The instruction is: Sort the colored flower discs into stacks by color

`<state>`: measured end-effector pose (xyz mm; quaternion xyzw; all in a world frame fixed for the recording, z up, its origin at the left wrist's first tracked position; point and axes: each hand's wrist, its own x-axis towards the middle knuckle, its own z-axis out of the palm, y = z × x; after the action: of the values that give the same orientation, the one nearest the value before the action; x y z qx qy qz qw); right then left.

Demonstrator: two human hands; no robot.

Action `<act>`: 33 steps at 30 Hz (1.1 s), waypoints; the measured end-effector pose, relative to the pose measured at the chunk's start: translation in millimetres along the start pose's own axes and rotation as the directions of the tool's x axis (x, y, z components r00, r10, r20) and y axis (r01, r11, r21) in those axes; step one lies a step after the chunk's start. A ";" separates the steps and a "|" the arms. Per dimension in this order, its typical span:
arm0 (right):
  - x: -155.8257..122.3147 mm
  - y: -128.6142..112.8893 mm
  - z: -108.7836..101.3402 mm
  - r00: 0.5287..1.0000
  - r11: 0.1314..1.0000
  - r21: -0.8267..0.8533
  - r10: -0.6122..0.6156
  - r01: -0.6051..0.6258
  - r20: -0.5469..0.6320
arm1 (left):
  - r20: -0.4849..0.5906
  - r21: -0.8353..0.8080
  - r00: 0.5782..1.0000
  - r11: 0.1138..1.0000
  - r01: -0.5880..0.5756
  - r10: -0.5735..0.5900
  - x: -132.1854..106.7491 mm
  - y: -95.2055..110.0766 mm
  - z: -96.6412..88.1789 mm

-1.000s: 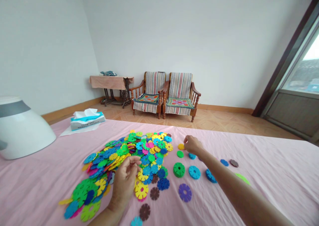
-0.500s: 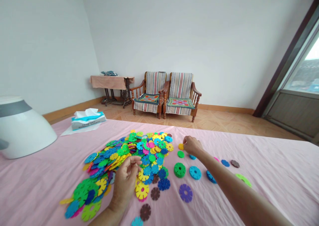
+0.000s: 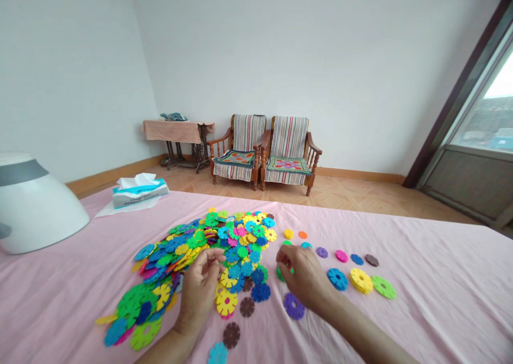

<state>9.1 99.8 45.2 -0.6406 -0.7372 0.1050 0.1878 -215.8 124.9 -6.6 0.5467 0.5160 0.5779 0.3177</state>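
Many slotted plastic discs in mixed colours form a heap point(image 3: 192, 246) on the pink cloth. My left hand point(image 3: 198, 281) hangs at the heap's near side, thumb and fingers drawn together; anything between them is hidden. My right hand point(image 3: 304, 273) is right of the heap, above a green disc point(image 3: 279, 273) it partly covers. Its fingers are loosely bent, a gap separates thumb from forefinger, and nothing shows in them. Beyond it lie small discs: yellow point(image 3: 288, 234), orange point(image 3: 302, 235), pink point(image 3: 341, 256) and brown point(image 3: 372, 260). A purple disc point(image 3: 294, 306) lies below the hand.
Larger blue point(image 3: 337, 279), yellow point(image 3: 361, 281) and lime point(image 3: 383, 287) discs lie to the right, some stacked. Loose brown discs point(image 3: 231, 335) are near the front. A tissue pack point(image 3: 140, 194) and a white-and-grey object point(image 3: 38, 214) stand left. Two wooden chairs point(image 3: 287, 163) are beyond the cloth.
My right hand has come back toward me and slightly left, from the small yellow disc to the green one. The orange disc now shows. My left hand has barely moved.
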 end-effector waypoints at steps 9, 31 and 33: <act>-36.1 -32.9 42.0 0.986 0.951 0.273 -0.161 0.144 0.041 | 0.006 0.008 1.000 1.000 -0.015 0.015 1.1 -1.8 -1.1; -33.6 -48.0 49.3 0.992 0.978 0.182 -0.117 0.105 0.057 | 0.006 0.035 1.000 0.999 -0.020 0.020 4.2 -4.0 -0.9; -33.8 -48.3 50.4 0.993 0.978 0.185 -0.105 0.092 0.061 | 0.006 0.034 1.000 0.999 -0.021 0.020 4.1 -4.6 -0.9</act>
<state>-51.6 63.2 13.7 -0.5794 -0.7614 0.1850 0.2244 -218.3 129.8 -9.6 0.5587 0.5193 0.5709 0.3038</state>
